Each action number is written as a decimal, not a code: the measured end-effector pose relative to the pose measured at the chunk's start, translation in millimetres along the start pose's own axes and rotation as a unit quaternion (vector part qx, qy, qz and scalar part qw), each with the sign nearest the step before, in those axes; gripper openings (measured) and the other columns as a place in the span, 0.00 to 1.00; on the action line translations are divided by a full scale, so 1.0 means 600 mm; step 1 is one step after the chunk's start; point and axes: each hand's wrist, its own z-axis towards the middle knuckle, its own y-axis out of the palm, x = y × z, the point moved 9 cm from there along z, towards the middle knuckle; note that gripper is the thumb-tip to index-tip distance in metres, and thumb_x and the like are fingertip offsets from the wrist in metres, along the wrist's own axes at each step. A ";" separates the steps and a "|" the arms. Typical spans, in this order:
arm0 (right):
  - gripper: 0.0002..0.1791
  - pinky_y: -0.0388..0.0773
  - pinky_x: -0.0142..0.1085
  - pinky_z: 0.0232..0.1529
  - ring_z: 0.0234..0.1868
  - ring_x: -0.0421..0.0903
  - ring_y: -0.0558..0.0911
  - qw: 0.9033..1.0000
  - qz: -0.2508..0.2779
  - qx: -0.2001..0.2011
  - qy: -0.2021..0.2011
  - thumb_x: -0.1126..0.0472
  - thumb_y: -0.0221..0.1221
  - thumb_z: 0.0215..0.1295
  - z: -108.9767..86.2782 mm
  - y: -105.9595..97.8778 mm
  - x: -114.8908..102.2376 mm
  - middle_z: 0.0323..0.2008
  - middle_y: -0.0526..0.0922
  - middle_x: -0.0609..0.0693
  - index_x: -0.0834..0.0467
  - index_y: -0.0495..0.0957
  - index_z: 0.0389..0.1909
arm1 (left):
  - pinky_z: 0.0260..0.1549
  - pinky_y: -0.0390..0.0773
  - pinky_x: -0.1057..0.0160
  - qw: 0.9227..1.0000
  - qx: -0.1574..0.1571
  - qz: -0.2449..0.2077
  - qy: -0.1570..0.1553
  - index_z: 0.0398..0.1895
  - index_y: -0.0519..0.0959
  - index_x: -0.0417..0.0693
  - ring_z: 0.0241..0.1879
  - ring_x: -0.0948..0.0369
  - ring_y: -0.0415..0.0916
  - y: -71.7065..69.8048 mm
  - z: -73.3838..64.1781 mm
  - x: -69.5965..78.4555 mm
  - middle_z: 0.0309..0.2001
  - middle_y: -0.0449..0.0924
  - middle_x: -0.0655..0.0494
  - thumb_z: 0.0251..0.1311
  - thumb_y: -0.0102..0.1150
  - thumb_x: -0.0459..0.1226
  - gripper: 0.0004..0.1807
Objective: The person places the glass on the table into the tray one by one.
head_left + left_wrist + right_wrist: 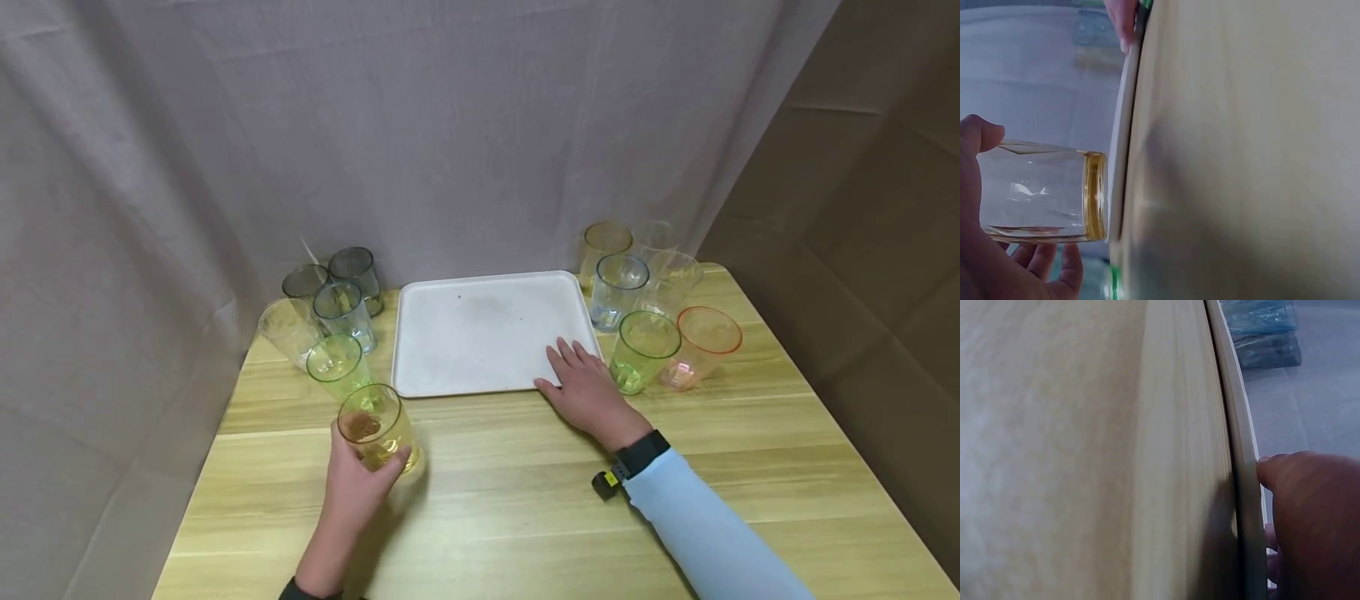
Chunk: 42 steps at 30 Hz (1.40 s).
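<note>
My left hand (352,483) grips a clear yellow plastic cup (390,442), thumb on one side and fingers round the other. In the left wrist view the cup (1041,194) shows its thick amber base, apart from the table surface. Over the near right corner of a white tray (487,333) lies my right hand (592,400), fingers extended and spread. The right wrist view shows its thumb (1269,469) at the tray's rim (1244,437). Close beyond the held cup stands a green cup (336,367); another green cup (645,350) is beside the right hand.
Left of the tray stand a blue cup (345,312), a clear cup (288,329) and dark grey cups (356,275). On the right are a red-rimmed cup (701,346), a light blue cup (617,292), an amber cup (606,242) and clear ones (671,279). A grey curtain (480,142) hangs behind.
</note>
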 end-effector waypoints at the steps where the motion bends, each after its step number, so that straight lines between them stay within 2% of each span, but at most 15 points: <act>1: 0.42 0.49 0.63 0.76 0.80 0.64 0.48 1.000 0.000 -0.001 0.000 0.35 0.45 0.80 0.000 0.000 0.000 0.81 0.52 0.62 0.61 0.58 0.82 | 0.62 0.72 0.45 1.000 -0.003 -0.003 0.004 0.66 0.63 0.43 0.59 0.49 0.72 0.008 0.004 0.005 0.59 0.73 0.44 0.48 0.80 0.33 0.44; 5: 0.42 0.49 0.63 0.76 0.80 0.63 0.47 1.000 0.001 -0.003 0.000 0.35 0.44 0.80 0.001 0.002 0.001 0.81 0.52 0.61 0.61 0.58 0.82 | 0.62 0.72 0.45 1.000 -0.008 -0.001 0.020 0.67 0.63 0.45 0.60 0.51 0.72 0.039 0.029 0.025 0.59 0.73 0.47 0.48 0.80 0.36 0.44; 11: 0.43 0.49 0.63 0.76 0.80 0.63 0.47 1.000 0.000 -0.001 0.000 0.35 0.44 0.80 0.002 0.002 0.003 0.81 0.52 0.61 0.61 0.58 0.82 | 0.62 0.73 0.48 0.999 0.003 -0.010 0.047 0.68 0.64 0.44 0.60 0.50 0.72 0.074 0.084 0.048 0.59 0.73 0.48 0.49 0.80 0.37 0.44; 12: 0.43 0.49 0.63 0.76 0.80 0.63 0.47 1.000 0.000 -0.002 0.000 0.35 0.45 0.80 0.002 0.002 0.003 0.81 0.52 0.61 0.61 0.58 0.82 | 0.62 0.73 0.47 0.999 0.003 -0.014 0.051 0.68 0.64 0.42 0.61 0.49 0.72 0.078 0.091 0.059 0.60 0.73 0.47 0.49 0.79 0.36 0.44; 18: 0.42 0.50 0.64 0.76 0.79 0.64 0.48 1.000 0.004 0.000 -0.002 0.36 0.46 0.80 0.002 -0.004 0.000 0.81 0.52 0.62 0.61 0.59 0.81 | 0.63 0.71 0.47 0.998 0.019 -0.025 0.062 0.69 0.63 0.42 0.61 0.53 0.68 0.106 0.158 0.068 0.61 0.70 0.48 0.51 0.78 0.38 0.44; 19: 0.42 0.50 0.64 0.76 0.79 0.64 0.48 1.000 0.004 -0.001 -0.002 0.36 0.46 0.80 0.001 -0.005 -0.001 0.81 0.52 0.62 0.61 0.59 0.81 | 0.63 0.71 0.48 0.997 0.024 -0.028 0.063 0.67 0.63 0.44 0.61 0.55 0.68 0.110 0.171 0.061 0.60 0.70 0.49 0.51 0.78 0.39 0.43; 24: 0.42 0.51 0.64 0.76 0.79 0.64 0.49 1.000 0.002 0.001 -0.002 0.36 0.45 0.80 -0.001 -0.006 -0.003 0.81 0.53 0.62 0.61 0.59 0.81 | 0.65 0.69 0.50 0.995 0.044 -0.047 0.074 0.61 0.63 0.41 0.62 0.55 0.66 0.123 0.220 0.069 0.59 0.67 0.47 0.50 0.77 0.38 0.38; 32: 0.42 0.50 0.64 0.76 0.79 0.64 0.48 1.000 0.002 0.002 -0.001 0.36 0.45 0.80 -0.002 -0.003 0.000 0.81 0.52 0.62 0.61 0.58 0.81 | 0.70 0.65 0.55 0.997 0.063 -0.022 0.042 0.68 0.62 0.42 0.66 0.56 0.65 0.136 0.301 0.067 0.65 0.68 0.47 0.52 0.76 0.42 0.44; 38: 0.42 0.50 0.64 0.76 0.80 0.64 0.48 1.000 0.006 0.003 0.001 0.36 0.46 0.80 -0.001 -0.006 0.000 0.81 0.52 0.61 0.61 0.59 0.81 | 0.72 0.63 0.55 0.997 0.068 -0.008 0.031 0.72 0.59 0.41 0.69 0.54 0.62 0.150 0.357 0.062 0.69 0.62 0.44 0.55 0.76 0.42 0.46; 42: 0.42 0.51 0.64 0.75 0.80 0.64 0.48 1.000 0.007 0.002 0.000 0.35 0.45 0.80 -0.003 -0.002 -0.001 0.81 0.53 0.61 0.60 0.59 0.81 | 0.73 0.61 0.55 0.996 0.082 0.018 0.025 0.75 0.57 0.40 0.72 0.53 0.59 0.146 0.385 0.052 0.71 0.60 0.43 0.57 0.75 0.43 0.48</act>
